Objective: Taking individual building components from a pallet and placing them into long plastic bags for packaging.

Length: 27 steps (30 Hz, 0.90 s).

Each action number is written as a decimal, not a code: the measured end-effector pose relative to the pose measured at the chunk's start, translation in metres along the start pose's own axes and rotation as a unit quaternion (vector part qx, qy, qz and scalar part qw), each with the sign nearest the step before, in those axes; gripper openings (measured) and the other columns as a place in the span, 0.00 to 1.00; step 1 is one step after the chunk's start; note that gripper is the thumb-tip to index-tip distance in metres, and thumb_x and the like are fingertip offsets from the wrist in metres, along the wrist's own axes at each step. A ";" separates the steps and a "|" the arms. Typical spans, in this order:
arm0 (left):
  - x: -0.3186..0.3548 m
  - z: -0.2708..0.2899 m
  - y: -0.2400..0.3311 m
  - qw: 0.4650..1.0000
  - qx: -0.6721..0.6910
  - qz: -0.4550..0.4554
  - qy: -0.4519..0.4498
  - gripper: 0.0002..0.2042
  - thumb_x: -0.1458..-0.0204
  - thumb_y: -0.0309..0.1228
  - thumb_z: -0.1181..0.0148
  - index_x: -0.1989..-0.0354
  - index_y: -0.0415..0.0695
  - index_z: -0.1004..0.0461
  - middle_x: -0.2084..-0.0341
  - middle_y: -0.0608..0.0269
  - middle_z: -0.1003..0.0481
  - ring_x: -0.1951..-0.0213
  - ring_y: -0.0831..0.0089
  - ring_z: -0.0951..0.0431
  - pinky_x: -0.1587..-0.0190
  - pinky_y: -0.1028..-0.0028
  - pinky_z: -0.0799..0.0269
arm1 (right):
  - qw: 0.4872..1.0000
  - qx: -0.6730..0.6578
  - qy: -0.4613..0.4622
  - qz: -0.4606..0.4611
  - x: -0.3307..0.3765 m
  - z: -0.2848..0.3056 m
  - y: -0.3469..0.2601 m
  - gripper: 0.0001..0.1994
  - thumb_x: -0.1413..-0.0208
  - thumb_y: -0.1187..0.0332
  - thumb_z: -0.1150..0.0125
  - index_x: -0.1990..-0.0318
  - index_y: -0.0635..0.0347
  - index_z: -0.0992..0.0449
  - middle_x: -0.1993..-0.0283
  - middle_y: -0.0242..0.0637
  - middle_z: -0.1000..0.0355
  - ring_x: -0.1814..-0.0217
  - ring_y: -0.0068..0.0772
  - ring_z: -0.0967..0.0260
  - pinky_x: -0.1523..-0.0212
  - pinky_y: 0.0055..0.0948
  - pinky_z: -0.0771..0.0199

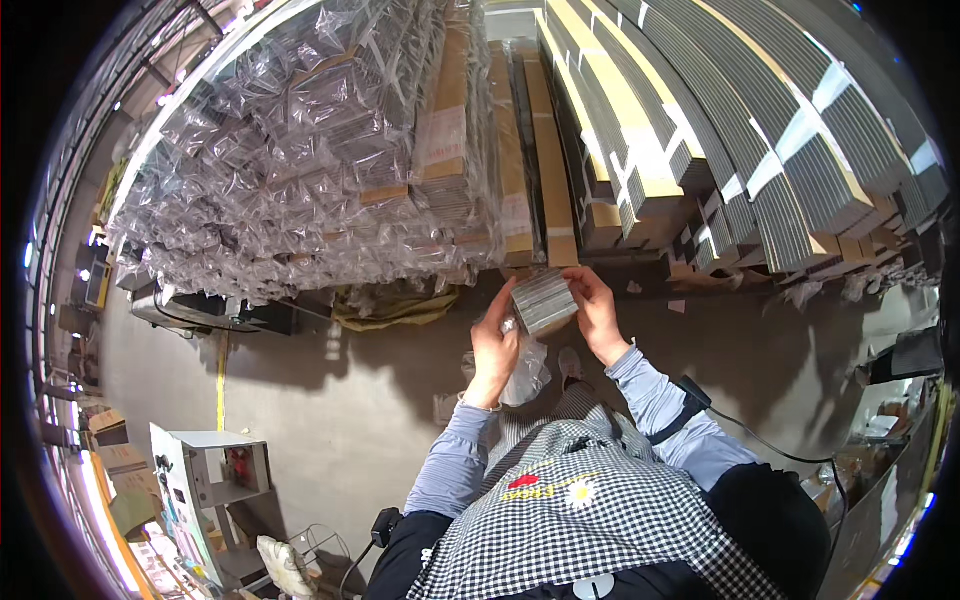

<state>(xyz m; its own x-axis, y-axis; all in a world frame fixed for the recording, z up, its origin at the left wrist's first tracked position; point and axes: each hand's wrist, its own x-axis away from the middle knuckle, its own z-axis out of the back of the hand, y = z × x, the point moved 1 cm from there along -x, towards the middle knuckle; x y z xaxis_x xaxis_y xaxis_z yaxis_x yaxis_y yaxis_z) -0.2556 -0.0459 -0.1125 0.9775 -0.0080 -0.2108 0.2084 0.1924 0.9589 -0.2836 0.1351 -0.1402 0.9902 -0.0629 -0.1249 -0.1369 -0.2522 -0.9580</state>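
Observation:
Between my two hands is a grey, ribbed block, which looks like the end of a bundle of stacked strips. My left hand grips its left side and my right hand its right side, fingers curled at the far edge. Clear plastic film hangs below the block by my left hand. Just beyond lies a long brown cardboard-covered bundle; whether the block belongs to it, I cannot tell.
Plastic-wrapped bundles are piled high at the far left. Long grey stacks with brown edges fill the far right. A grey-white cabinet stands at lower left. A cable runs from my right arm's strap.

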 end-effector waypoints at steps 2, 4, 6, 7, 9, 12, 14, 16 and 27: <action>0.001 0.010 0.002 0.999 -0.015 -0.048 -0.005 0.20 0.51 0.19 0.47 0.47 0.42 0.27 0.53 0.52 0.22 0.51 0.65 0.21 0.47 0.73 0.29 | 0.997 0.065 0.023 -0.022 -0.003 -0.002 -0.006 0.10 0.41 0.76 0.50 0.53 0.65 0.27 0.69 0.28 0.28 0.68 0.16 0.35 0.67 0.20 0.34; -0.001 0.016 -0.002 0.992 -0.081 -0.027 -0.089 0.16 0.50 0.23 0.44 0.51 0.41 0.25 0.57 0.54 0.21 0.55 0.65 0.20 0.51 0.72 0.28 | 0.999 0.032 0.004 -0.023 -0.004 -0.003 -0.008 0.10 0.41 0.77 0.50 0.53 0.65 0.27 0.71 0.27 0.30 0.70 0.17 0.36 0.68 0.20 0.35; -0.002 0.018 -0.003 0.970 -0.151 -0.015 -0.188 0.12 0.49 0.26 0.40 0.56 0.40 0.23 0.60 0.55 0.20 0.58 0.64 0.19 0.56 0.70 0.27 | 0.999 0.004 0.002 -0.046 0.002 -0.003 -0.010 0.10 0.42 0.77 0.50 0.54 0.65 0.27 0.73 0.26 0.32 0.72 0.18 0.36 0.68 0.21 0.35; -0.002 0.019 0.002 0.955 -0.224 -0.063 -0.186 0.10 0.49 0.29 0.39 0.60 0.39 0.24 0.67 0.57 0.22 0.64 0.64 0.21 0.61 0.69 0.28 | 1.000 0.003 0.010 -0.019 0.008 -0.004 -0.012 0.11 0.42 0.77 0.50 0.53 0.65 0.27 0.73 0.27 0.33 0.71 0.18 0.37 0.67 0.20 0.35; 0.001 0.024 0.021 0.965 -0.220 -0.037 -0.135 0.09 0.48 0.31 0.37 0.70 0.38 0.27 0.80 0.63 0.28 0.76 0.67 0.28 0.72 0.65 0.34 | 0.994 0.048 0.052 0.079 0.028 -0.004 -0.013 0.15 0.42 0.77 0.49 0.46 0.64 0.32 0.68 0.29 0.33 0.67 0.19 0.36 0.64 0.20 0.33; 0.006 0.037 0.072 0.978 0.145 0.073 -0.132 0.10 0.47 0.32 0.38 0.75 0.40 0.28 0.81 0.66 0.28 0.82 0.72 0.32 0.78 0.71 0.39 | 0.951 0.223 0.025 0.215 0.070 -0.005 -0.001 0.41 0.54 0.71 0.31 0.32 0.59 0.48 0.41 0.42 0.37 0.40 0.39 0.37 0.44 0.33 0.35; 0.013 0.065 0.118 0.948 0.306 -0.034 -0.079 0.09 0.45 0.34 0.39 0.72 0.41 0.27 0.75 0.67 0.27 0.76 0.76 0.30 0.74 0.71 0.34 | 0.936 0.327 -0.047 0.125 0.096 -0.003 0.027 0.48 0.60 0.70 0.28 0.30 0.58 0.51 0.34 0.47 0.43 0.31 0.48 0.46 0.35 0.38 0.43; 0.010 0.087 0.151 0.870 0.365 -0.084 0.322 0.11 0.44 0.36 0.41 0.71 0.40 0.26 0.74 0.65 0.26 0.75 0.74 0.28 0.72 0.73 0.32 | 0.924 0.359 -0.098 0.090 0.118 0.000 0.063 0.50 0.60 0.72 0.28 0.29 0.57 0.53 0.33 0.49 0.44 0.30 0.52 0.47 0.32 0.40 0.46; -0.005 0.077 0.092 0.971 0.091 0.149 -0.164 0.11 0.50 0.33 0.41 0.68 0.36 0.21 0.66 0.61 0.21 0.61 0.72 0.23 0.53 0.73 0.30 | 0.999 0.006 0.034 0.006 0.002 -0.011 0.056 0.42 0.53 0.74 0.31 0.31 0.58 0.47 0.47 0.40 0.30 0.46 0.32 0.32 0.45 0.30 0.32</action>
<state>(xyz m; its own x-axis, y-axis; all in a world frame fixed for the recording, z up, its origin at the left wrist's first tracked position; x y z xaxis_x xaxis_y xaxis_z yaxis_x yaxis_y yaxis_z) -0.2389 -0.1037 -0.0082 0.9467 -0.2973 0.1240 -0.1120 0.0572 0.9921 -0.2899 0.1105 -0.1914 0.9842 -0.1311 -0.1190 -0.1478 -0.2387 -0.9598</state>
